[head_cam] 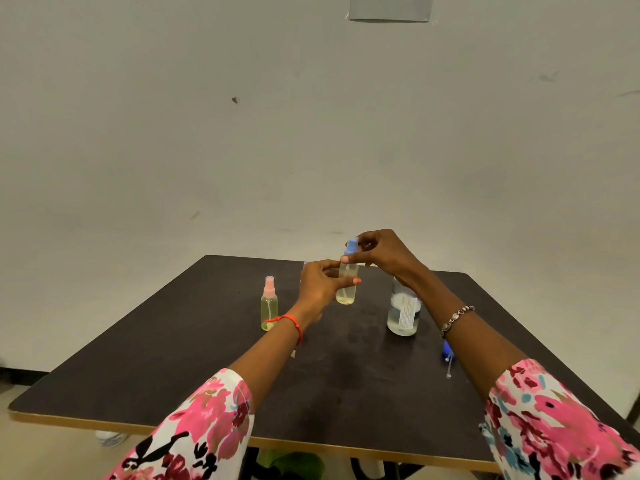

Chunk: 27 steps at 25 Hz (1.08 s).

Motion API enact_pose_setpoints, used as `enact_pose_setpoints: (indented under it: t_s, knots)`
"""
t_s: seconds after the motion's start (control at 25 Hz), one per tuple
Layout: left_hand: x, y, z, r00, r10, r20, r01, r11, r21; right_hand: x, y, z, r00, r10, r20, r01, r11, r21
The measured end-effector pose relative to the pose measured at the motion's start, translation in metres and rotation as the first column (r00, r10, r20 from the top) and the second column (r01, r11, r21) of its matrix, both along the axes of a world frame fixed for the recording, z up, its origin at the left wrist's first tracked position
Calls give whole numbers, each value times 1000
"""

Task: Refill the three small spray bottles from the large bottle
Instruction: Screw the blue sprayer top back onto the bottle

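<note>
Even, soft indoor light, moderately bright. Faint shadows under bottles on dark table [173, 358]. No harsh glare. Wide-angle bowing at edges, table sides curving. Slight softness throughout; floral sleeves [194, 427] blurred near bottom.

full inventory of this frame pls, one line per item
blue-capped spray bottle: 1, clear with pale yellow liquid, held above the table centre by both hands
pink-capped spray bottle: 1, clear with pale yellow liquid, upright on the table, left of the hands
large bottle: 1, clear with white label, upright on the table, right of centre, top hidden by the right arm
loose spray head: 1, blue with clear tube, lying on the table near the right forearm
table: 1, dark top with light edge
paper sheet: 1, grey-white, on the wall, top of frame
left hand: grips the bottle body; red string on wrist
right hand: fingers on the blue cap; beaded bracelet on wrist
</note>
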<state>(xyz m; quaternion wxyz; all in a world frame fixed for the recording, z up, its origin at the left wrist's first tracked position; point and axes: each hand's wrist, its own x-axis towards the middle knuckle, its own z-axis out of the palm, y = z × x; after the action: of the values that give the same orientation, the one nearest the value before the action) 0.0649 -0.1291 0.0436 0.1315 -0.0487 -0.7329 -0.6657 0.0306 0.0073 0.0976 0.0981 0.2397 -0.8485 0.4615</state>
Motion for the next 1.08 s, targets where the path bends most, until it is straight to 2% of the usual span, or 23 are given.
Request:
enact_pose_setpoints:
  t_s: [0.12, 0.32, 0.52, 0.8, 0.84, 0.96, 1.08]
  knots:
    - [-2, 1, 3, 1000, -4, 12, 4, 1000, 4, -1, 2, 2, 997, 49, 51, -47, 998, -39]
    - [-3, 5, 3, 1000, -18, 5, 18, 1000, -10, -1, 2, -2, 1000, 19, -25, -20, 999, -33]
    - [-5, 3, 9, 999, -47, -9, 47, 998, 36, -1, 7, 7, 994, 110, 15, -108, 988, -111]
    - [-5, 3, 13, 994, -80, -74, 80, 997, -4, 1, 0, 1, 995, -98, -29, 91, 978, -188]
    - [-5, 3, 15, 994, -81, -79, 81, 997, -5, 0, 0, 1, 997, -83, -10, 80, 979, -188]
    - [-6, 0, 19, 991, -96, -88, 99, 995, 27, 1, 3, 3, 989, 128, 73, -106, 963, -246]
    - [-5, -1, 20, 990, -104, -91, 108, 993, 36, 1, 7, 6, 987, 160, 7, -153, 957, -247]
